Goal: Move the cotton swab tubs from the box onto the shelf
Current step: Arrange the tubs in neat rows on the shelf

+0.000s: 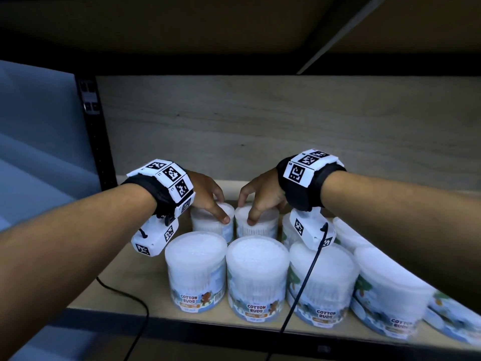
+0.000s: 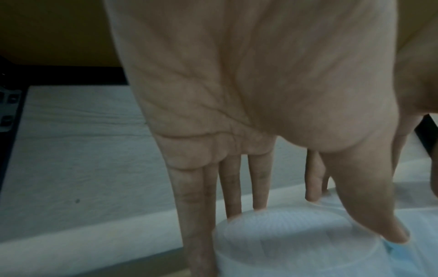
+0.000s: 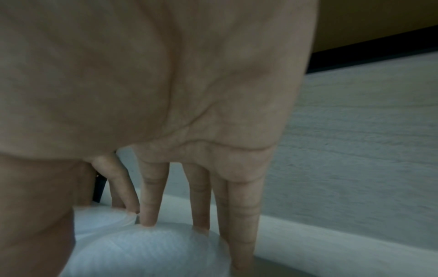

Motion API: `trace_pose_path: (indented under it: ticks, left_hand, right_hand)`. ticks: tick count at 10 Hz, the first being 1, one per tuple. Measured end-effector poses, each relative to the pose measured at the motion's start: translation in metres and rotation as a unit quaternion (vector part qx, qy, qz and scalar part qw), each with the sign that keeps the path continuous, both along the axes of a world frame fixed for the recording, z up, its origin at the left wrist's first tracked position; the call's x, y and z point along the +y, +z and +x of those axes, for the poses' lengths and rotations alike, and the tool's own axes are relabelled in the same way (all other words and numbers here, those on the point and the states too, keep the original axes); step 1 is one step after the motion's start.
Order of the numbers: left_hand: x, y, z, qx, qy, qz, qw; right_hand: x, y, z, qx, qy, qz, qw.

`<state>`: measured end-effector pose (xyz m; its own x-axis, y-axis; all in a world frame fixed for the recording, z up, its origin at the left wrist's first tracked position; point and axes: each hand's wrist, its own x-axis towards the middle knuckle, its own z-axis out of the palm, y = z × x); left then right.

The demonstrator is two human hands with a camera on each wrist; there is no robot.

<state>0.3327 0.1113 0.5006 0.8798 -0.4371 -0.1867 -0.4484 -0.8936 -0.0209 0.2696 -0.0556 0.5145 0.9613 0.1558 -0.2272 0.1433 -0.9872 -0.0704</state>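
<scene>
on shelf (image 1: 125, 277): left grip (image 1: 205, 192) clasps rear-left tub (image 1: 208, 222); right grip (image 1: 263, 195) clasps neighbouring tub (image 1: 260, 225).

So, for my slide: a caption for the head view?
Both hands set tubs on the shelf.

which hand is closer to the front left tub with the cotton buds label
Left. The left hand grips a back-row tub directly behind the front left tub. The right hand holds the neighbouring back tub, further to the right.
</scene>
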Motion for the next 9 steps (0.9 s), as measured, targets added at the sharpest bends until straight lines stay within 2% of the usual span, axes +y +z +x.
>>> trace_pose_path:
  ticks: [2, 5, 7, 9]
  left_hand:
    - [0.003, 0.001, -0.009, 0.014, 0.0, -0.015, 1.0]
    - [0.008, 0.004, -0.02, 0.043, 0.006, -0.034, 0.998]
    - [0.011, 0.006, -0.029, 0.052, 0.011, -0.035, 0.998]
    - [0.012, 0.008, -0.035, 0.049, 0.0, -0.019, 0.999]
  right_hand:
    - [0.002, -0.001, -0.01, 0.014, -0.006, 0.006, 1.0]
    - [0.003, 0.004, -0.022, 0.011, 0.027, -0.039, 0.999]
    - [0.004, 0.003, -0.023, 0.037, 0.027, -0.01, 0.999]
    - [0.001, 0.003, -0.027, 0.025, 0.028, 0.009, 0.999]
